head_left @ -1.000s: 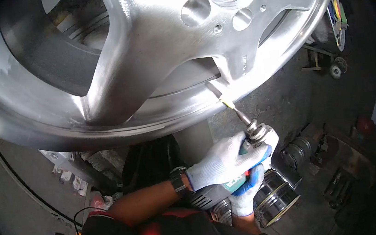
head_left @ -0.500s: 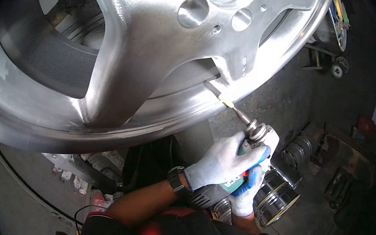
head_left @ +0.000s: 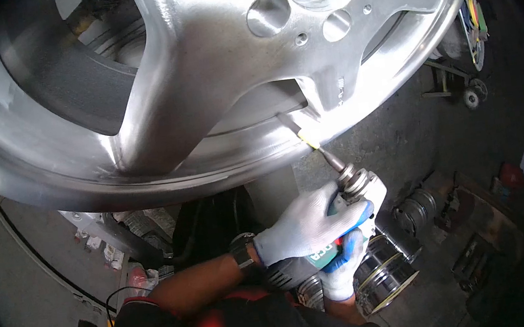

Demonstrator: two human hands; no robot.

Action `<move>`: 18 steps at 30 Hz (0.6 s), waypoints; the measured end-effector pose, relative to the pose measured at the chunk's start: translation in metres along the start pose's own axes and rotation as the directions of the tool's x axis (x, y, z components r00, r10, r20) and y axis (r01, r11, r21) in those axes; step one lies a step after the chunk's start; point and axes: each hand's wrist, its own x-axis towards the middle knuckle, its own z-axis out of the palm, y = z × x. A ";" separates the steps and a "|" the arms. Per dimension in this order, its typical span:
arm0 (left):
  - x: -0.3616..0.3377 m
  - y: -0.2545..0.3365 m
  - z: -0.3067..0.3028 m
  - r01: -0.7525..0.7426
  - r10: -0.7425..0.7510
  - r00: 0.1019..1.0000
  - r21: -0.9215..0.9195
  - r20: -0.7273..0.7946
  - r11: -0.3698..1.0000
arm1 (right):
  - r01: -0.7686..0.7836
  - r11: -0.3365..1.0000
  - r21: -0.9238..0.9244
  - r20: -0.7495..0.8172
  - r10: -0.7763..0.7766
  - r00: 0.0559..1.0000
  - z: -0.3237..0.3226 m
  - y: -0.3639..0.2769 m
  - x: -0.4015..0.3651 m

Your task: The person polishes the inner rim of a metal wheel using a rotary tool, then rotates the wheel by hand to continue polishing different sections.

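Observation:
A large bare-metal wheel rim (head_left: 224,58) fills the upper part of the view. My left hand (head_left: 307,223), in a white and blue glove, is wrapped round the front of a power tool (head_left: 373,193). Below it, my right hand (head_left: 345,270), gloved the same way, grips the tool's green and grey body. From the tool's head a narrow shaft with a yellow band (head_left: 308,139) points up and left, its tip against or just over the rim's inner lip beside a spoke. The palms are hidden.
Shiny wheels (head_left: 385,277) lie on the floor at lower right, with another wheel (head_left: 415,210) behind. A small wheeled frame (head_left: 471,96) is at right. A dark cable (head_left: 48,268) and a grey stand (head_left: 112,235) are at lower left.
The shaft and its yellow band have shifted slightly left along the rim. My left hand has moved a little left and up with the tool; both hands keep their hold.

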 end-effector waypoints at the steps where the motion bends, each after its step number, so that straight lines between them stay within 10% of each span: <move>1: 0.001 -0.001 -0.001 0.006 -0.006 1.000 0.009 0.016 1.000 | 0.020 1.000 0.002 -0.035 -0.019 0.999 -0.003 0.005 -0.002; 18: 0.003 -0.004 -0.006 -0.027 0.025 0.999 0.079 0.030 0.996 | 0.027 0.998 0.054 -0.063 -0.023 0.998 0.009 -0.002 0.002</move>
